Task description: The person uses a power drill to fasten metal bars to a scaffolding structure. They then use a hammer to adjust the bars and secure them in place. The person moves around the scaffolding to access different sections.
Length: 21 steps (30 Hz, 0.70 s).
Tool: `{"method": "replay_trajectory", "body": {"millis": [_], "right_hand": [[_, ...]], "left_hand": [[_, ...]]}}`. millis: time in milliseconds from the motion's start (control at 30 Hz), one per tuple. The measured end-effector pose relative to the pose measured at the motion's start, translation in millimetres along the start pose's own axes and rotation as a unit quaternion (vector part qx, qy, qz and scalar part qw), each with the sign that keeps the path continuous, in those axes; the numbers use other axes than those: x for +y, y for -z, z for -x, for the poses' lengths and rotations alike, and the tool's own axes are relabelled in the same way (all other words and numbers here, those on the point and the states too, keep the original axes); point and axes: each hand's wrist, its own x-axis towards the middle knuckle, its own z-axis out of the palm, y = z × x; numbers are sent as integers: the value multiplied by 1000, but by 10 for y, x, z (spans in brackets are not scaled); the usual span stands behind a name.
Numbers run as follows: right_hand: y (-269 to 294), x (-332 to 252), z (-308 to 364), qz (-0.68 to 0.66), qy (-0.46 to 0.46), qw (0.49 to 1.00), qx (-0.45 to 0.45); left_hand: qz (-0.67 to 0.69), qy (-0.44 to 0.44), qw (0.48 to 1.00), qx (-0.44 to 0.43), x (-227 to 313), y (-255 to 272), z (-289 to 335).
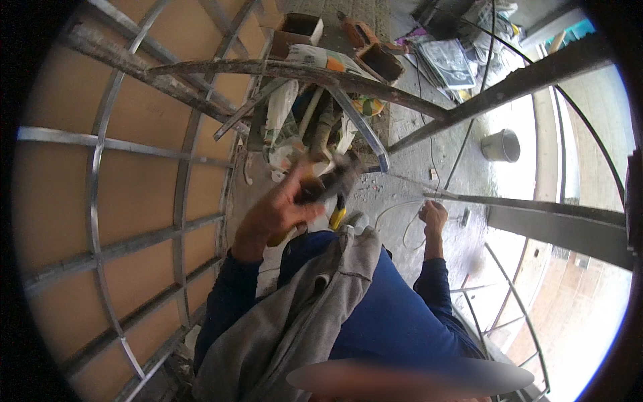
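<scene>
In front of my body, toward the left, my left hand [284, 211] is closed around a dark hand tool [329, 184]. Motion blurs the tool, so its exact kind does not show. A yellow-handled tool [338, 213] appears just below it, near my legs. Farther right, my right hand [434, 214] is closed, fingers curled, just below the end of a long metal bar [522, 204]. What its fingers hold, if anything, cannot be made out. A thin pale cable [400, 206] loops on the floor beside that hand.
At left stands a metal stud frame [100, 144] backed by brown board. Dirty bars [301, 70] cross ahead of me, with a bent metal channel [362, 127]. Beyond lie piled bags and pipes [315, 120]. A bucket [501, 146] stands at right.
</scene>
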Motion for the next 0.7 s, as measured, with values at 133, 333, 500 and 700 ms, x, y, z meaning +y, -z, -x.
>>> {"method": "replay_trajectory", "body": {"millis": [133,333,500,700], "right_hand": [[223,518,434,-16,-54,997,44],[198,1020,972,-8,-55,996,65],[155,1351,1145,92,-43,992,69],[356,1608,1128,191,72,978,35]], "left_hand": [[221,-19,974,-40,-168,492,-656],[228,9,973,31,-489,866,-1366],[14,11,995,103,-564,940,-1585],[-460,-6,863,207,-572,970,-1735]]}}
